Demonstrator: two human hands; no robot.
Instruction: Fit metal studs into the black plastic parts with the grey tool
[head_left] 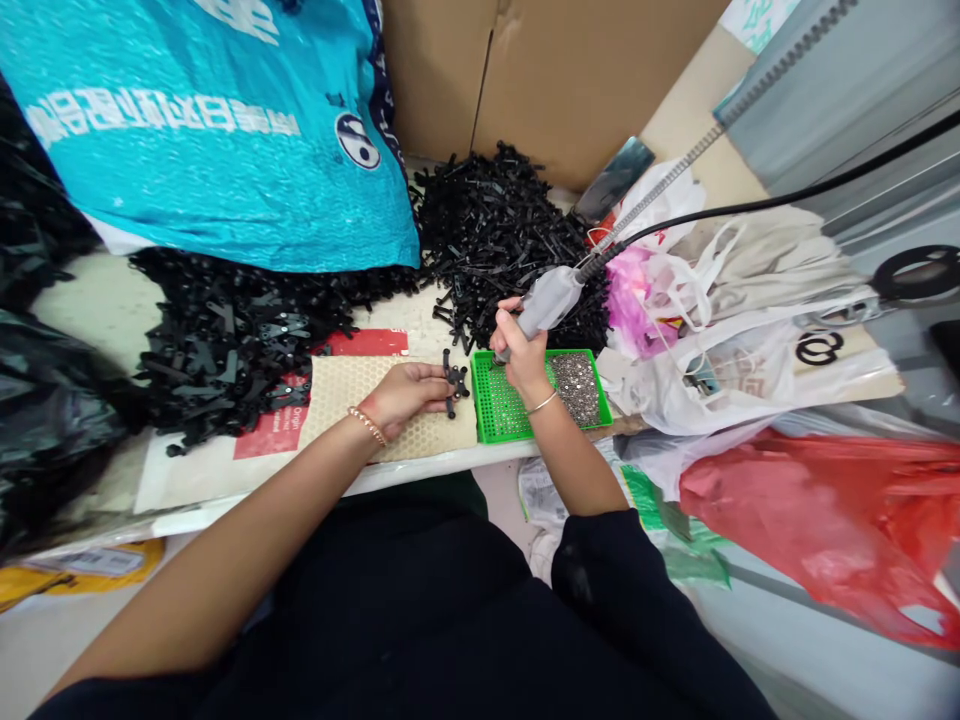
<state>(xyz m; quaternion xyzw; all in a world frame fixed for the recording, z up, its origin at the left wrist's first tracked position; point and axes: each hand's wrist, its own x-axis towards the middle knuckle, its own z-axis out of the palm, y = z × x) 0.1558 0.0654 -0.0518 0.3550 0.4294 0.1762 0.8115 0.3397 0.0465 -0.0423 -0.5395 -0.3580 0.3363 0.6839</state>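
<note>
My left hand [412, 398] pinches a small black plastic part [454, 380] with several short arms, just above a tan honeycomb-patterned mat [349, 385]. In my right hand [519, 345] is a grey electric screwdriver [551, 300], tilted with its tip down over a green tray [541, 436]. The tray's left side is a grid of holes, some holding screws. Loose silvery screws [577, 388] fill its right side. My right hand partly hides the tray's middle, and the tip of the driver is hard to make out.
Black plastic pieces are heaped behind the tray [502, 230] and at the left [217, 350]. A blue printed bag [225, 150] lies over part of them. A black cable [772, 203] and a coiled cord run to the upper right. Plastic bags [750, 340] crowd the right side.
</note>
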